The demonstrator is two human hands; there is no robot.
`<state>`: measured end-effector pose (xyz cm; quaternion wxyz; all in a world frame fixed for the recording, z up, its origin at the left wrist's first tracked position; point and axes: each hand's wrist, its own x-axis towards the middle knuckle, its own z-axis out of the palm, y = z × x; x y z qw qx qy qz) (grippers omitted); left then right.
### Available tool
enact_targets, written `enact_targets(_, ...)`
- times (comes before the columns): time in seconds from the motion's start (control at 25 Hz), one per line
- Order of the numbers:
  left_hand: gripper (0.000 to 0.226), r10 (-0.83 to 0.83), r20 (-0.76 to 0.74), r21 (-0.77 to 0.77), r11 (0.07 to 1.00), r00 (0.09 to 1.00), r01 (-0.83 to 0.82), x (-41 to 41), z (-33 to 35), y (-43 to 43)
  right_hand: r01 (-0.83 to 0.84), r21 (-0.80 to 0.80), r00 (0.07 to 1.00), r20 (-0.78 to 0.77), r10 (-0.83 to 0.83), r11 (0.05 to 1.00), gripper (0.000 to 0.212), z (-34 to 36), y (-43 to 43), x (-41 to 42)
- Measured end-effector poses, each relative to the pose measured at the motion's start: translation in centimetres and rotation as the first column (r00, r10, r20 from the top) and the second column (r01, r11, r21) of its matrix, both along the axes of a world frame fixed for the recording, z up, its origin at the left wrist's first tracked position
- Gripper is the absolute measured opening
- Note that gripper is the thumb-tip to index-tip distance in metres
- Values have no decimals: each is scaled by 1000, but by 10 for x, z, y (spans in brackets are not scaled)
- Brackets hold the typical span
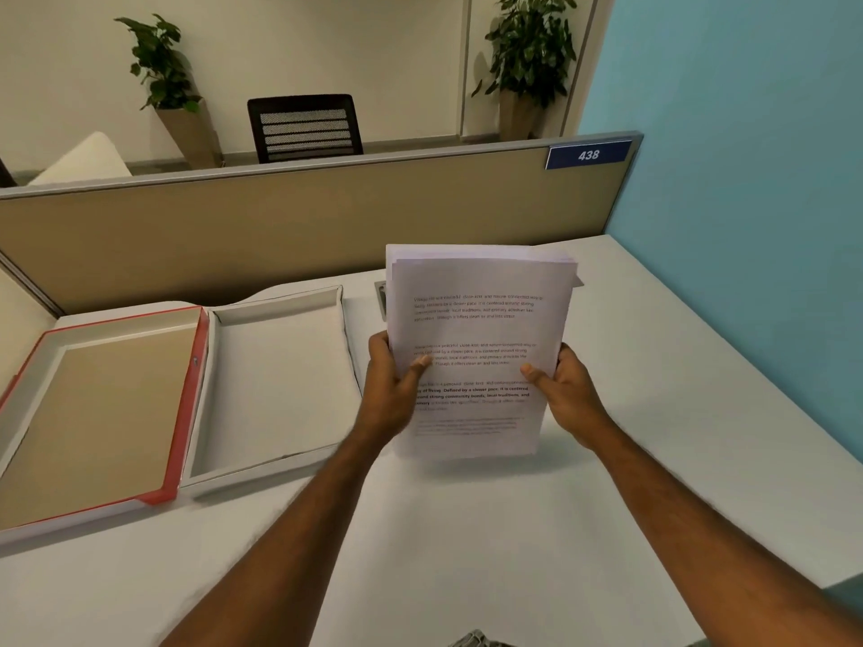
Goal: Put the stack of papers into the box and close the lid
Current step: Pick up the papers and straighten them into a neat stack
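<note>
A stack of printed white papers (481, 329) stands nearly upright above the desk, its bottom edge just over the surface. My left hand (390, 389) grips its left edge and my right hand (567, 389) grips its right edge, thumbs on the front page. To the left lies the open box: a shallow white tray (275, 361) with nothing inside. Hinged on its left is the lid (187, 403), red-edged with a brown inner face, lying flat and open.
The white desk (467, 530) runs to a beige partition (303, 226) at the back and a blue wall (747, 179) on the right. A small grey cable port (380, 298) sits in the desk behind the papers.
</note>
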<state>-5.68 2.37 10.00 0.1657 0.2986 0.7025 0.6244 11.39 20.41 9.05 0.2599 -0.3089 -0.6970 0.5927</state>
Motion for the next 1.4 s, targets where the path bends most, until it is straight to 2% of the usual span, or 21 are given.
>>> enact_targets(0.24, 31, 102, -62, 71, 993, 993, -98, 14, -18, -6, -9, 116, 1000, -23, 11, 993, 43, -8, -4, -10)
enact_targets(0.52, 33, 129, -79, 86, 989, 989, -122, 27, -36, -8, 48, 112, 999, -1, -48, 993, 42, -26, -12, -6)
enact_targets(0.64, 41, 127, -63, 127, 985, 990, -119, 23, -11, -5, 88, 123, 992, -96, -76, 988, 43, -3, -16, -8)
enact_targets(0.72, 42, 175, -84, 215, 964, 981, -154, 20, 15, 0, 173, 103, 968, -204, -149, 980, 33, 26, -19, -17)
enact_targets(0.76, 42, 220, -67, 259, 946, 973, -196, 19, 28, 5, 237, 94, 948, -241, -209, 967, 29, 40, -20, -24)
enact_targets(0.84, 46, 339, 62, 284, 896, 939, -342, 18, 49, 16, 358, 112, 914, -245, -323, 927, 34, 65, -18, -38)
enact_targets(0.92, 48, 430, 196, 192, 864, 881, -465, 15, 62, 27, 432, 171, 896, -188, -401, 885, 33, 79, -15, -48)
enact_targets(1.0, 33, 479, 212, 91, 858, 852, -506, 11, 64, 35, 449, 199, 892, -148, -427, 871, 19, 80, -11, -52)
enact_targets(1.08, 19, 483, 184, 71, 862, 856, -502, 7, 66, 38, 454, 221, 891, -144, -431, 863, 15, 78, -8, -52)
enact_targets(1.2, 30, 450, 204, 127, 868, 869, -479, 3, 68, 32, 408, 129, 902, -206, -378, 904, 30, 73, -7, -46)
enact_targets(1.28, 45, 358, 148, 216, 898, 922, -383, 5, 55, 22, 316, 70, 921, -260, -289, 946, 38, 60, -6, -36)
enact_targets(1.32, 47, 298, 92, 240, 920, 950, -311, 9, 43, 16, 264, 94, 936, -264, -231, 960, 38, 49, -6, -30)
enact_targets(1.4, 35, 183, 18, 202, 962, 983, -183, 19, 11, 4, 159, 156, 971, -205, -125, 975, 30, 21, -11, -17)
